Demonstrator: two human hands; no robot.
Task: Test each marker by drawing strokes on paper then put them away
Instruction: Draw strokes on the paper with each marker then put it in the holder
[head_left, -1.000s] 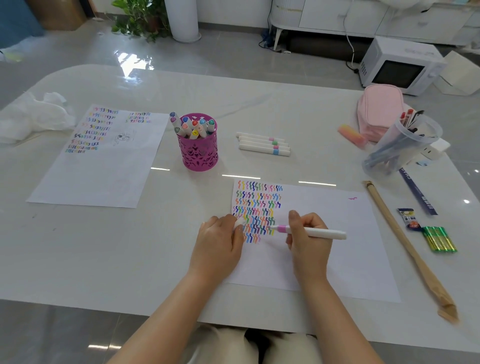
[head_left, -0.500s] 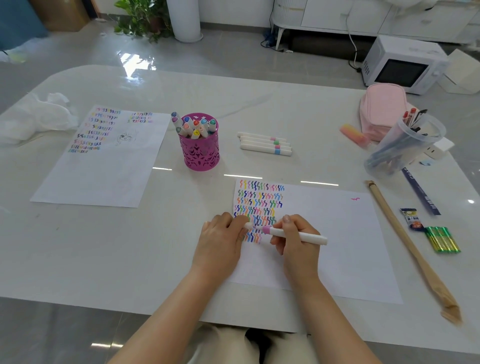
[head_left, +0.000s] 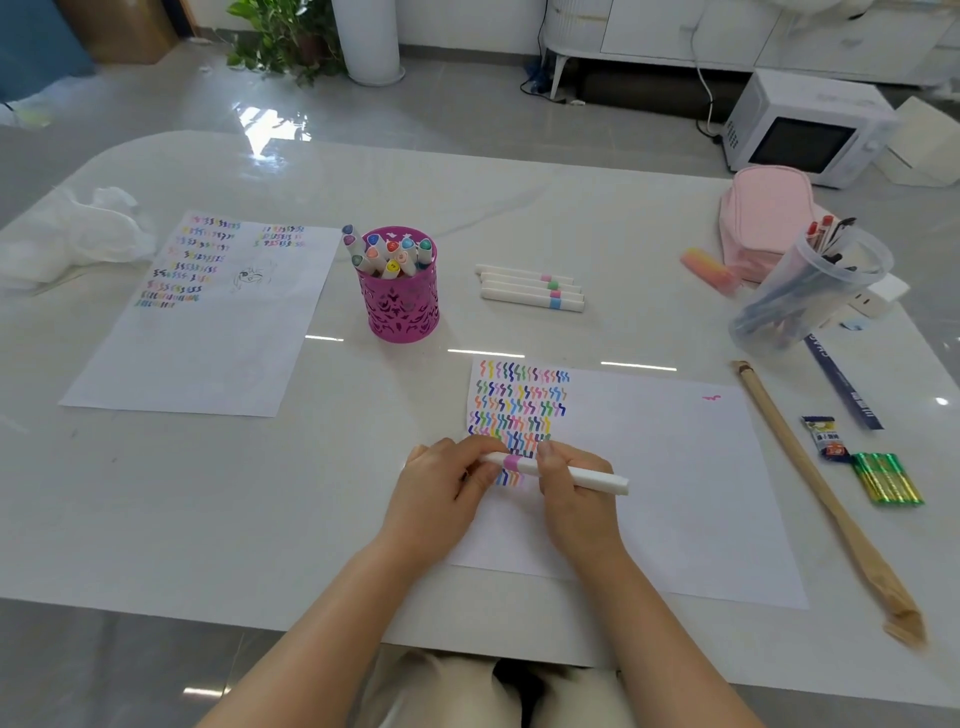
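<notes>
A white marker (head_left: 582, 474) with a pink band lies level over the near sheet of paper (head_left: 660, 467), held by both hands. My right hand (head_left: 574, 499) grips its barrel. My left hand (head_left: 447, 491) grips its left end, where the cap sits. Rows of coloured zigzag strokes (head_left: 519, 410) fill the sheet's upper left corner. A purple cup (head_left: 400, 304) behind holds several capped markers. Three white markers (head_left: 530, 288) lie side by side to the cup's right.
A second sheet with strokes (head_left: 208, 317) lies at the left, crumpled white plastic (head_left: 78, 234) beyond it. At the right are a clear cup of pens (head_left: 810, 291), a pink pouch (head_left: 763, 218), a long wooden stick (head_left: 821, 493), a ruler (head_left: 841, 384) and green batteries (head_left: 885, 478).
My right hand drew the marker leftward off the strokes. My left hand came up to its tip end and now grips it there, with the cap on the marker.
</notes>
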